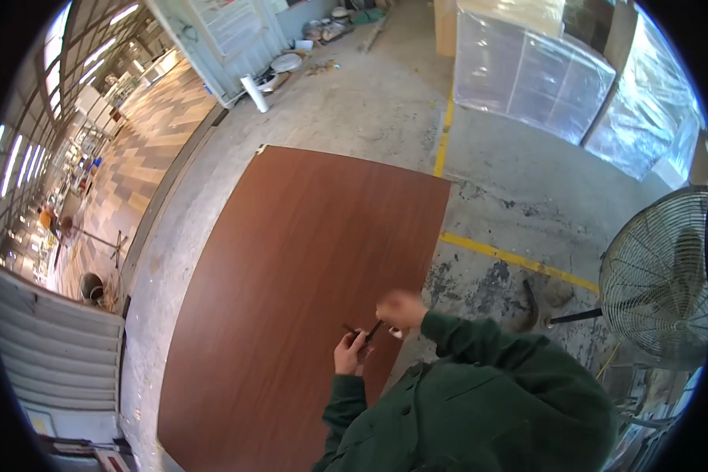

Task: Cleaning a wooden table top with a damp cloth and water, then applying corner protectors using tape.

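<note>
Holding a small dark tool (363, 332) between both hands above near edge of brown wood panel (307, 299) lying flat on concrete floor (370, 110). L hand (349, 354) grip pinching tool's near end, R hand (401, 308) grip pinching far end, prob. to steady it. Pedestal fan (661, 275) stands far right.

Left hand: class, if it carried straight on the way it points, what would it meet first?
Probably the right hand: the left hand points up-right along the small dark tool they share; depth is unclear.

A: What lies around the hands?
B: A broad brown wooden panel (307, 291) lies flat below them, its surface bare.
A: And to the right?
B: A standing wire-cage fan (659, 275) blocks that side; plastic-wrapped stacks (531, 75) stand well beyond.
</note>
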`<state>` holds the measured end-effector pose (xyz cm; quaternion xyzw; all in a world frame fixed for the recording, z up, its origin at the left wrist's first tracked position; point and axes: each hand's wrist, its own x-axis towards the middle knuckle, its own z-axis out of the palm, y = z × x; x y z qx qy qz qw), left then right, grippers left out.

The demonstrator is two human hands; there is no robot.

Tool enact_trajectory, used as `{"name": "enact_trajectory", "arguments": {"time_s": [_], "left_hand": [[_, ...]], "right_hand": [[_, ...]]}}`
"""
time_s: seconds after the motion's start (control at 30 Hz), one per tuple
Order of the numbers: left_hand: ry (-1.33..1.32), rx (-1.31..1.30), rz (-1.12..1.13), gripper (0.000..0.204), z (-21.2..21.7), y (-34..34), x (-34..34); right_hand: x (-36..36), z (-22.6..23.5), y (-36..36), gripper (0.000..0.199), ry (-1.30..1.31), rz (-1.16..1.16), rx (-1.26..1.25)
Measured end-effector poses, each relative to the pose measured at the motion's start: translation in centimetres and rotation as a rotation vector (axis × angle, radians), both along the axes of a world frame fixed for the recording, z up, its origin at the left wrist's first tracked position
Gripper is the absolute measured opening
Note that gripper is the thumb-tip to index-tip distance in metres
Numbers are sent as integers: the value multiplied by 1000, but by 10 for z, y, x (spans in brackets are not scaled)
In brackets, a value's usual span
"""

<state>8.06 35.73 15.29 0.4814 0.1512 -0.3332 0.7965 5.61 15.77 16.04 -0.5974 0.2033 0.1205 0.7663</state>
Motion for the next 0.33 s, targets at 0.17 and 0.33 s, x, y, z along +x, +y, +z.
{"name": "enact_trajectory", "arguments": {"time_s": [0.17, 0.33], "left_hand": [[65, -40, 10, 13, 9, -145, 16], [94, -1, -77, 15, 0, -250, 43]], "right_hand": [[7, -17, -171, 22, 213, -232, 213], [5, -179, -333, 21, 397, -521, 450]]}}
